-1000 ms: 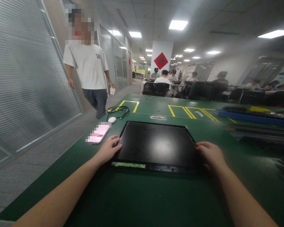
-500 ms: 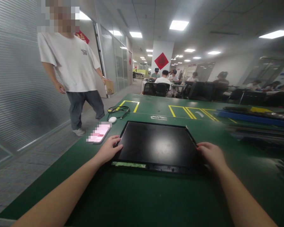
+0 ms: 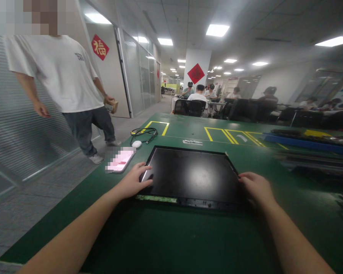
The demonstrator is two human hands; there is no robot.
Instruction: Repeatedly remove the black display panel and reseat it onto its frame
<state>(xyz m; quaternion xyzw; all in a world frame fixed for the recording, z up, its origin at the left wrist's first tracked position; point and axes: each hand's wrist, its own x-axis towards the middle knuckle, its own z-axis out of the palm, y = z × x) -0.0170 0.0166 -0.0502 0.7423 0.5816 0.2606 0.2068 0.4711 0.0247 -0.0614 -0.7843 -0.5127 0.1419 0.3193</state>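
A black LCD display panel [image 3: 185,173] lies face up on the green table [image 3: 183,239], its dark screen reflecting a bright patch. Along its near edge runs a strip of green circuit board [image 3: 157,199]. At the panel's left edge is my left hand [image 3: 134,180], thumb and fingers spread apart over the border of the screen. On the opposite side, my right hand [image 3: 255,186] pinches the right edge between thumb and fingers. Some of its fingertips are hidden behind the edge.
Left of the panel lie a phone [image 3: 120,160], a white mouse-like object [image 3: 136,144] and a coiled black cable [image 3: 144,133]. A blue tray [image 3: 303,140] with parts sits at the right. A person [image 3: 63,83] in a white shirt walks beside the table.
My left fingers have spread and reach slightly farther over the screen. My right hand stays at its edge. The person in white has moved left and closer, carrying a brown package.
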